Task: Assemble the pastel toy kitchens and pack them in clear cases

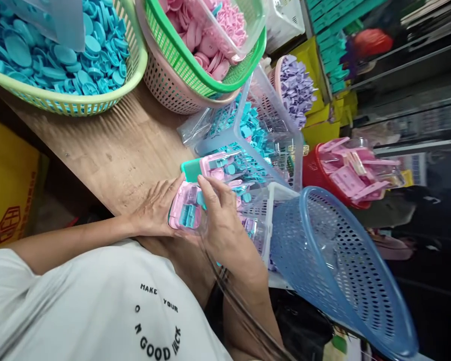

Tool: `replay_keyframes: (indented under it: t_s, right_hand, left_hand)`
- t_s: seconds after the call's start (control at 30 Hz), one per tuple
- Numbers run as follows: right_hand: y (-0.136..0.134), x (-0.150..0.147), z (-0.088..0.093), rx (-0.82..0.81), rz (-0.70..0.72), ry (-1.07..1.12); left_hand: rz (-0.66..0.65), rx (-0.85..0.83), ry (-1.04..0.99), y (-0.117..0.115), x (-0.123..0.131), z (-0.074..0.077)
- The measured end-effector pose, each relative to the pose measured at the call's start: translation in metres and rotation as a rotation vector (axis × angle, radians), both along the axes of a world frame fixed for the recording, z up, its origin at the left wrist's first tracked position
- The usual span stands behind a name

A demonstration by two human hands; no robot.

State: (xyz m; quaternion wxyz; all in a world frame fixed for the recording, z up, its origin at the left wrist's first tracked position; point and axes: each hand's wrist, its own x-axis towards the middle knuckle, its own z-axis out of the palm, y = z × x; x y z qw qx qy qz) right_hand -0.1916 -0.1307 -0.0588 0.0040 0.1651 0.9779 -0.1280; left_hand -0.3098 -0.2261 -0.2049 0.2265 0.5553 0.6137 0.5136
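Tray [176, 206] near "GOOD LUCK" shirt [97, 306]

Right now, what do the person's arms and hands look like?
The left hand and right hand are bare: no gloves. The left forearm is bare below a short white sleeve, on a white shirt with black GOOD LUCK lettering. Dark strands cross the right forearm: hair or cable, unclear.

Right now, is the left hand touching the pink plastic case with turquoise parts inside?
Touching. In the head view, the left hand lies against the side of the pink plastic case.
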Motion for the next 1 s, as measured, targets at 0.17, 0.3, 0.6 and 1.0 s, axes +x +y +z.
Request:
replay_keyframes:
  t_s: [0.17,0.3,0.6,1.0]
  right_hand:
    - [0.007,0.005,-0.005,-0.031,0.013,-0.002]
    - [0.007,0.008,-0.008,-0.031,0.019,0.025]
    - [0.009,0.006,-0.003,-0.035,0.04,-0.021]
    - [0.003,-0.002,0.008,0.029,0.023,-0.17]
  left_hand:
    - [0.034,0.015,-0.008,0.001,0.003,0.0]
    - [0.065,0.059,-0.01,0.0,0.002,0.005]
    - [0.032,-0.026,-0.016,-0.004,-0.005,0.023]
    - [0.087,0.071,0.004,0.0,0.003,0.003]
